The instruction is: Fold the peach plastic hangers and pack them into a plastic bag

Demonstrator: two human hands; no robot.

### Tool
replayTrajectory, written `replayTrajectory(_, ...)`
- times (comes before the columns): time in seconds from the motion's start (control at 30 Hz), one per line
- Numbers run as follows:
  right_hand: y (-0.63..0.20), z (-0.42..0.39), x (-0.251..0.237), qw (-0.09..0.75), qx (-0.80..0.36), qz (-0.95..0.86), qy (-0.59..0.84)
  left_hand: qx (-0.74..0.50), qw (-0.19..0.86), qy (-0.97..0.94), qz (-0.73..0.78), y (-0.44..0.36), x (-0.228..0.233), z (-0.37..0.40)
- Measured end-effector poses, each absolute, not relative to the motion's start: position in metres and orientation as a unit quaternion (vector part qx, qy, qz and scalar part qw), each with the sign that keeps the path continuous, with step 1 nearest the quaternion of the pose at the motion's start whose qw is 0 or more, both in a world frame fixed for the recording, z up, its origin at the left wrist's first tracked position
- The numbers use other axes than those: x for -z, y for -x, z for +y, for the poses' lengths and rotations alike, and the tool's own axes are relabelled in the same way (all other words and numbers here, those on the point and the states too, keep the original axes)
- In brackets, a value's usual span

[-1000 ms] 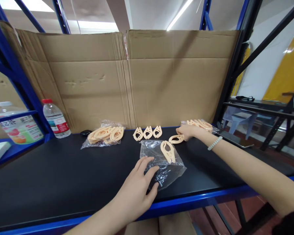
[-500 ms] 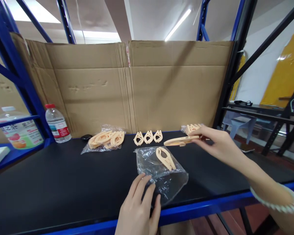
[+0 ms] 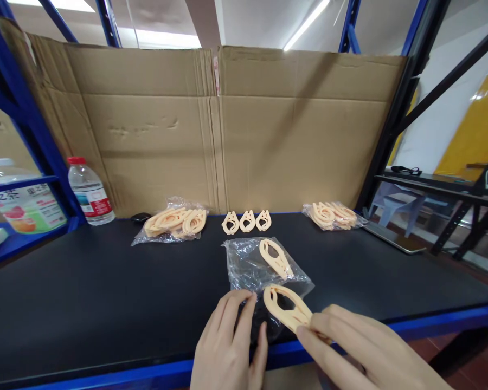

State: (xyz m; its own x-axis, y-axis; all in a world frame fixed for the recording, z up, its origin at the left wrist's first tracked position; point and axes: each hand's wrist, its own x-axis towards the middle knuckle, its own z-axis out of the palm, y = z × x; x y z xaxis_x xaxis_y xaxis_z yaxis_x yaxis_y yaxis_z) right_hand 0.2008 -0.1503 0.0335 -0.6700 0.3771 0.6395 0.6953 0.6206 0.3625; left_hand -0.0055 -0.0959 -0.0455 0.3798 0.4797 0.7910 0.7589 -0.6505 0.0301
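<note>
A clear plastic bag [image 3: 244, 265] lies flat on the black tabletop in front of me, with one cream folded hanger [image 3: 274, 259] inside. My left hand [image 3: 230, 338] holds the bag's near edge, its fingers bent over the film and the thumb lower down. Between thumb and fingers of my right hand [image 3: 345, 344] is a second cream folded hanger [image 3: 287, 309], gripped by its narrow end. Its rounded end points up and left, over the near part of the bag. Whether its tip is inside the bag's mouth I cannot tell.
Three small cream pieces [image 3: 246, 221] stand in a row behind the bag. Bagged hangers lie at back left [image 3: 174, 222] and back right [image 3: 333, 215]. A water bottle [image 3: 90, 192] stands at left. Cardboard [image 3: 301, 130] closes the back; a blue rail [image 3: 146, 377] edges the front.
My right hand has brought the hanger from the back right, toward me and left, to the bag's near side. My left hand stays at the bag. The view has tilted down slightly.
</note>
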Motion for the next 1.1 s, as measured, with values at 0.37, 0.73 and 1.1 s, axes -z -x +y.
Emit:
replayTrajectory(0.37, -0.172, -0.145, -0.047, 0.248, 0.394, -0.845, 0.264, 0.413, 0.11, 0.82, -0.38, 0.01, 0.043, -0.102)
replayTrajectory(0.73, -0.139, -0.111, -0.023, 0.19, 0.336, -0.875, 0.292, 0.465, 0.041, 0.795, -0.387, 0.009, 0.046, -0.102)
replayTrajectory(1.1, -0.131, -0.069, 0.001, 0.079, 0.187, -0.915, 0.349, 0.436, 0.023, 0.799, -0.412, 0.013, 0.045, -0.1)
